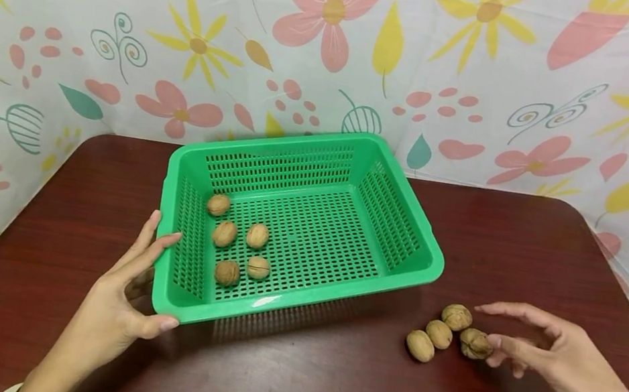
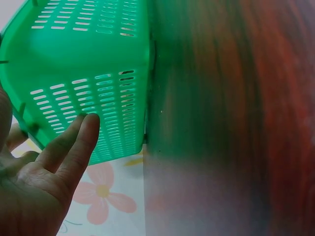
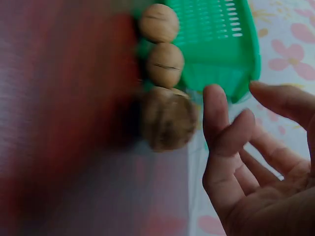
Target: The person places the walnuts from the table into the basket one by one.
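Note:
A green plastic basket with slotted walls stands on the table, turned at an angle. Several walnuts lie in its left half. My left hand holds the basket's left end, with a fingertip over the rim and the thumb at the near corner. In the left wrist view, two fingers rest along the slotted outer wall. To the right of the basket, several more walnuts sit in a cluster on the table. Beside the nearest walnut, my right hand has thumb and fingers spread, with nothing between them.
The dark red-brown wooden table has a glossy top. Behind it hangs a white cloth printed with flowers and leaves, close to the table's back edge.

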Tool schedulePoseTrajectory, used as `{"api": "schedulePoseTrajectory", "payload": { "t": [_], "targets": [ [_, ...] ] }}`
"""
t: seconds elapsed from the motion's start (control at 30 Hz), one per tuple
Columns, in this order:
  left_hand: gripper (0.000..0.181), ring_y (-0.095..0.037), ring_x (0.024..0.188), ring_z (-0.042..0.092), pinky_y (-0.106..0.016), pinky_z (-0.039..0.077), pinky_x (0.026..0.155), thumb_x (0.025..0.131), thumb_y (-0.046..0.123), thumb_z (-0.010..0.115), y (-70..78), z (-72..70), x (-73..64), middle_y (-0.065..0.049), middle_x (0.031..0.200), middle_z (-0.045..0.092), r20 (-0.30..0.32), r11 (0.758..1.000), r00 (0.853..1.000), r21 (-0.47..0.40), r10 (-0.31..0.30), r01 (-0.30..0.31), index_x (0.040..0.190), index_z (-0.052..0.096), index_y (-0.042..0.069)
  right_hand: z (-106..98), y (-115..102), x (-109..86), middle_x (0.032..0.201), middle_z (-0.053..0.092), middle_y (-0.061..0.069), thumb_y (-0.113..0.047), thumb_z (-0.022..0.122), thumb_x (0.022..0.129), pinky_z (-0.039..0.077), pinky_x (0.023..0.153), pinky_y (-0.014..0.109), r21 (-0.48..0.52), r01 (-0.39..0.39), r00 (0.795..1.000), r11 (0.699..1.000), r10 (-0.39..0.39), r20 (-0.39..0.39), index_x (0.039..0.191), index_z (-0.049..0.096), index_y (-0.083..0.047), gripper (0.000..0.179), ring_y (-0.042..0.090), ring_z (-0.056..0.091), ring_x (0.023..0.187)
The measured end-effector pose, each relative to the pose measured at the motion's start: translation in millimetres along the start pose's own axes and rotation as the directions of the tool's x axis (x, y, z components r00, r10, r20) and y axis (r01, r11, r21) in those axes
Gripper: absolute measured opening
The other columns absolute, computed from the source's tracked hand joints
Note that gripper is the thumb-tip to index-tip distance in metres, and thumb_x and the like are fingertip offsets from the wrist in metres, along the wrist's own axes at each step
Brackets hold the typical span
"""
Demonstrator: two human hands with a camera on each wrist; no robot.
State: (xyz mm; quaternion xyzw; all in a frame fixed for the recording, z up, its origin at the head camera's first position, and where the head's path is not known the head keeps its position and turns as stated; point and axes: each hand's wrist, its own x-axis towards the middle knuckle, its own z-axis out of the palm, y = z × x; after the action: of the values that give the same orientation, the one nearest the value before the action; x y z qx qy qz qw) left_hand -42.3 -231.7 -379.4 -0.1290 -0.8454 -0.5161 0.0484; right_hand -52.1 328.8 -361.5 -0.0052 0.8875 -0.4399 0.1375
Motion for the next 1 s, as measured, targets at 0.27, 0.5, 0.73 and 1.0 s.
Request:
{"api": "schedulePoseTrajectory", "payload": {
  "t": [0.27,0.5,0.73,1.0],
  "targets": [
    [0.109,0.007,0.128,0.055,-0.012,0.055,0.09,0.066,-0.006,0.092,-0.7,0.1,-0.3,0.001,0.178,0.009,0.001,1.0,1.0,-0.002,0.014,-0.014,0.16,0.045,0.023,19,17,-6.1,0.095,0.081,-0.003,-0.019,0.07,0.102,0.055,0.058,0.033,0.096,-0.094,0.994,0.991,0.1,-0.054,0.139,0.064,-0.022,0.038,0.02,0.076,0.078],
    [0.108,0.007,0.128,0.055,-0.012,0.054,0.091,0.066,-0.006,0.092,-0.4,0.5,-0.3,0.001,0.178,0.009,-0.001,1.0,1.0,-0.004,0.014,-0.014,0.16,0.045,0.022,30,27,-7.3,0.101,0.08,-0.012,-0.013,0.069,0.102,0.056,0.058,0.033,0.185,-0.09,0.994,0.979,0.101,-0.05,0.137,0.066,-0.025,0.037,0.018,0.076,0.079],
    [0.109,0.007,0.128,0.054,-0.011,0.053,0.091,0.066,-0.007,0.092,0.1,-0.1,-0.6,0.0,0.179,0.008,-0.001,1.0,1.0,-0.002,0.007,-0.007,0.16,0.044,0.023,36,32,-3.8,0.098,0.081,-0.005,0.002,0.067,0.099,0.059,0.058,0.032,0.307,-0.004,0.998,0.952,0.023,-0.058,0.124,0.07,-0.023,0.036,0.014,0.076,0.08],
    [0.109,0.007,0.127,0.055,-0.012,0.054,0.09,0.066,-0.006,0.092,0.0,0.0,-0.8,0.001,0.178,0.009,-0.002,1.0,1.0,0.001,0.008,-0.008,0.16,0.044,0.024,31,26,-6.2,0.097,0.081,-0.003,0.003,0.064,0.1,0.06,0.064,0.031,0.351,0.021,0.996,0.936,0.01,-0.088,0.124,0.07,-0.02,0.034,0.015,0.075,0.081]
  ]
}}
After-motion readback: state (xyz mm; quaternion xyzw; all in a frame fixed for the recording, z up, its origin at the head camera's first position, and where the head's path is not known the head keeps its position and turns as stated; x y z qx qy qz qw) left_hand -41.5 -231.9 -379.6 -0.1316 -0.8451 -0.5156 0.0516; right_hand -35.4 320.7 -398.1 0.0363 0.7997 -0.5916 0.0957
